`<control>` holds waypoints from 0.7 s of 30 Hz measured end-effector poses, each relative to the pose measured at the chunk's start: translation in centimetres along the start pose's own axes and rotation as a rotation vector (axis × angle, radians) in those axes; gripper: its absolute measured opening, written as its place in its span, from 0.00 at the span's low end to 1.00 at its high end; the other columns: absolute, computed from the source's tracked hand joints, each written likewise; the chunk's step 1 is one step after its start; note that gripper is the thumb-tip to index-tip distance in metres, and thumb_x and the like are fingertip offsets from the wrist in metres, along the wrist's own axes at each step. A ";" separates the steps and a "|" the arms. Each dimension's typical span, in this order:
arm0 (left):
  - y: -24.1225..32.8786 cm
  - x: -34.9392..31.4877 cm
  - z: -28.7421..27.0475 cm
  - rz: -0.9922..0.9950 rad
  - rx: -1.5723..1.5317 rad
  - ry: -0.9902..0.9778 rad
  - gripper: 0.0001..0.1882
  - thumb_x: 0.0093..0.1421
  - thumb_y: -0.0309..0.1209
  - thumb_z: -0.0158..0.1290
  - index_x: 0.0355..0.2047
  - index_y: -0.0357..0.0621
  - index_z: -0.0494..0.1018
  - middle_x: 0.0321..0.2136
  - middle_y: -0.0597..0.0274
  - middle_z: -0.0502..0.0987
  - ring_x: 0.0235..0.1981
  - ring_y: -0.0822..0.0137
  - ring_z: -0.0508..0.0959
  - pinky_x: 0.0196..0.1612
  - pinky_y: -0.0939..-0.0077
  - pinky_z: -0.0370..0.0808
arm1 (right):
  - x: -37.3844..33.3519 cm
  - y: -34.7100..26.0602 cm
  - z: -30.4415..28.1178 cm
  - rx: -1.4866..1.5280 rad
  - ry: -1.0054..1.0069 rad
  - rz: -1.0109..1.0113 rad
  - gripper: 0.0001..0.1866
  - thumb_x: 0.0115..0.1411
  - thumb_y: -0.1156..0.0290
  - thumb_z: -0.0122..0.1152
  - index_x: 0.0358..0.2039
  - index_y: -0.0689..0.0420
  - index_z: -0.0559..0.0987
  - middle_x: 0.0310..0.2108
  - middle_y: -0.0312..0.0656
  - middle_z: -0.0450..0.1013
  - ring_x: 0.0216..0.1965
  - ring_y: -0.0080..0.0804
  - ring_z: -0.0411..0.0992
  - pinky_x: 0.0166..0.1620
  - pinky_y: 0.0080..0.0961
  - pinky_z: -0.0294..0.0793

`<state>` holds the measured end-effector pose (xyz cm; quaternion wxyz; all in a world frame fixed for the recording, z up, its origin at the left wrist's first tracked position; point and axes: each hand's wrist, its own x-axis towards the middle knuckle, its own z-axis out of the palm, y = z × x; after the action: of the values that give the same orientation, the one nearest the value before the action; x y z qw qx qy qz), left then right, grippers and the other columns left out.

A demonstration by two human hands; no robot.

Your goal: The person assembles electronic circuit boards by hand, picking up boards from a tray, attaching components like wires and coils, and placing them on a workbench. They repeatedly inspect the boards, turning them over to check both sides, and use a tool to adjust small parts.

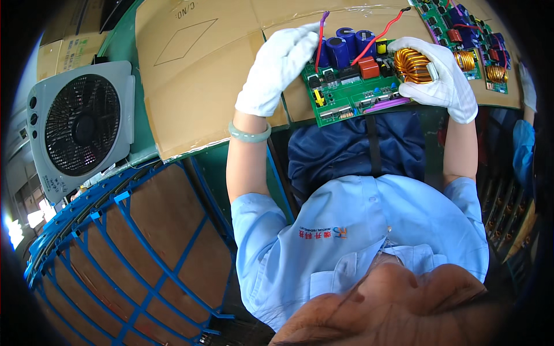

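Note:
A green circuit board (350, 94) lies at the near edge of the cardboard-covered table, its front part reaching over my lap. It carries blue capacitors (338, 52), a red block component (369, 67) and a copper-wound coil (411, 65) at its right end. Red and purple wires (388, 36) stick up from it. My left hand (281, 66), in a white glove, grips the board's left side with the fingers together; the fingertips are partly hidden behind the capacitors. My right hand (441, 78), also gloved, is curled round the copper coil, thumb on the near side.
More populated circuit boards (456, 26) lie at the far right, close to my right hand. Cardboard (202, 86) covers the tabletop. A grey box fan (83, 118) stands at the left, above a blue metal rack (138, 294). Another person's blue sleeve (523, 147) shows at the right rim.

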<state>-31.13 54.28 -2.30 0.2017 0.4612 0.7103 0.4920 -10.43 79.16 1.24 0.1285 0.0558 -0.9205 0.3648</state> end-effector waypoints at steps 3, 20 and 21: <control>1.7 -0.9 -1.6 -0.204 -0.081 0.085 0.20 0.72 0.38 0.49 0.57 0.38 0.75 0.53 0.62 0.80 0.39 0.75 0.73 0.46 0.79 0.72 | 0.1 0.1 0.1 0.040 -0.010 0.028 0.32 0.48 0.55 0.77 0.49 0.58 0.78 0.43 0.46 0.80 0.42 0.41 0.80 0.49 0.30 0.77; 2.0 -3.1 0.0 0.010 0.130 -0.051 0.11 0.62 0.33 0.60 0.40 0.39 0.84 0.31 0.57 0.82 0.38 0.63 0.78 0.43 0.72 0.74 | 0.0 0.0 -0.1 0.032 -0.018 0.038 0.31 0.49 0.59 0.77 0.50 0.58 0.78 0.43 0.46 0.80 0.45 0.40 0.80 0.52 0.30 0.76; 2.2 -3.2 0.0 -0.002 0.103 -0.048 0.11 0.62 0.33 0.60 0.40 0.39 0.84 0.32 0.57 0.82 0.38 0.63 0.78 0.43 0.72 0.74 | 0.1 0.0 -0.2 0.037 -0.026 0.048 0.30 0.49 0.59 0.77 0.50 0.58 0.78 0.42 0.46 0.80 0.45 0.39 0.80 0.51 0.30 0.76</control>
<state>-28.52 51.79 -0.90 0.1952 0.4820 0.7302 0.4431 -10.50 79.30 1.42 0.1066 0.0407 -0.9163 0.3839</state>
